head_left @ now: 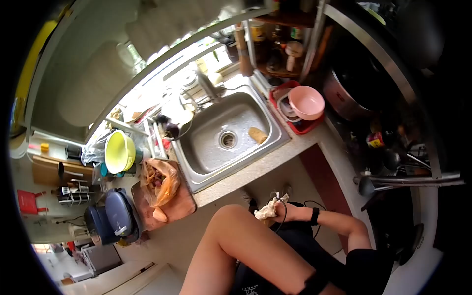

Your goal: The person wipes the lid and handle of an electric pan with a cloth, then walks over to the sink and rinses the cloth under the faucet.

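My right hand (284, 212) is low in front of my body, closed around a crumpled whitish cloth (266, 211). A thin dark cable (283, 223) runs past its fingers, and a black band (314, 216) circles the wrist. My left arm (241, 231) is bent close to the camera, its elbow pointing toward the counter. A black band also shows on that arm at the bottom edge, where the left hand is cut off from view. Ahead is a steel sink (211, 157) with wet spots, holding a yellowish sponge (257, 135).
Left of the sink, an orange plastic bag (160, 182) rests on a reddish cutting board (182, 201). Nearby stand a yellow-green bowl (119, 151) and a blue lidded bin (119, 211). Rightward are a pink bowl (306, 103) in a red basket (305, 129) and a large pot (344, 98).
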Demonstrator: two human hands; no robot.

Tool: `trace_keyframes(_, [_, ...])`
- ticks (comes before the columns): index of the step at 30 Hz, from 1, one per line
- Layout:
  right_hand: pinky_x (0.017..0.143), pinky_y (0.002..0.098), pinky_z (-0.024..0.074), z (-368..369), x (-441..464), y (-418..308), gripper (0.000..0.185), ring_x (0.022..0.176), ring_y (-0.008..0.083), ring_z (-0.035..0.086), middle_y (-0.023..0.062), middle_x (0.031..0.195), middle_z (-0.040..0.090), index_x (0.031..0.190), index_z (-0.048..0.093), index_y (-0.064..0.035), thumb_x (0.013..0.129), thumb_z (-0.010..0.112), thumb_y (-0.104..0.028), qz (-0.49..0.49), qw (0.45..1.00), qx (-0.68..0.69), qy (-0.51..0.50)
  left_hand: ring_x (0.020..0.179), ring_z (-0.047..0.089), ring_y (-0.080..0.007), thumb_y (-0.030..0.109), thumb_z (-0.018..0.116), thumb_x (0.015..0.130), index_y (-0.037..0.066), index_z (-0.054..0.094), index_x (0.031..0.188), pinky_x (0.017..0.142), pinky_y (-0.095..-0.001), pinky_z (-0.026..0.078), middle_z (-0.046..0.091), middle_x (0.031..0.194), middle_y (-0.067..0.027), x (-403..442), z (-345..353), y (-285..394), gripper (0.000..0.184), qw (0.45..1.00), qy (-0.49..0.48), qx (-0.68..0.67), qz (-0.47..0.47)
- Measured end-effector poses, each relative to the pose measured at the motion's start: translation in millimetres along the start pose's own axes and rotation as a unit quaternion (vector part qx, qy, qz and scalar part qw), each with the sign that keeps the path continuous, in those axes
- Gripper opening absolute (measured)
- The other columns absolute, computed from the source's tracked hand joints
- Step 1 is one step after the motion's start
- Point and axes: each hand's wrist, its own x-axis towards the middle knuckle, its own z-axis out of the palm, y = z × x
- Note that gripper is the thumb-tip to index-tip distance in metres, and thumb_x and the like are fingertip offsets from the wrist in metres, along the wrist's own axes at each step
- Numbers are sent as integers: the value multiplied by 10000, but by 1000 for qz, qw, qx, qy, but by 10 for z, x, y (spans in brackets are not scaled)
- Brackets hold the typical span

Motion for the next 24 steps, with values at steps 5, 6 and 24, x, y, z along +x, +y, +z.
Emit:
trace_keyframes(5, [796,503,559,18,340,-122,282,885,426,695,224,917,718,1018,716,-34,947,656,-300,130,982,-133,-20,1127,630,-351,218,650,971,10,615,1218,982,-454,486,647,1197,-174,-976,-536,724,325,991,-23,-132,-20])
trace_keyframes(6, [797,506,558,-76,384,-218,290,881,425,695,222,915,719,1007,717,-32,949,652,-309,154,975,-156,-20,1153,625,-353,222,653,976,3,608,1254,1012,-454,481,642,1230,-181,-1257,-638,872,357,986,-23,-157,-47])
trace_keyframes(24, [926,293,512,-2099,1926,-1061,467,1057,95,627,33,1131,701,1402,586,-52,972,735,-154,114,960,252,-30,1051,594,-65,145,662,1035,15,646,1316,887,-239,500,688,1142,15,-4700,-608,100,310,640,646,97,-405])
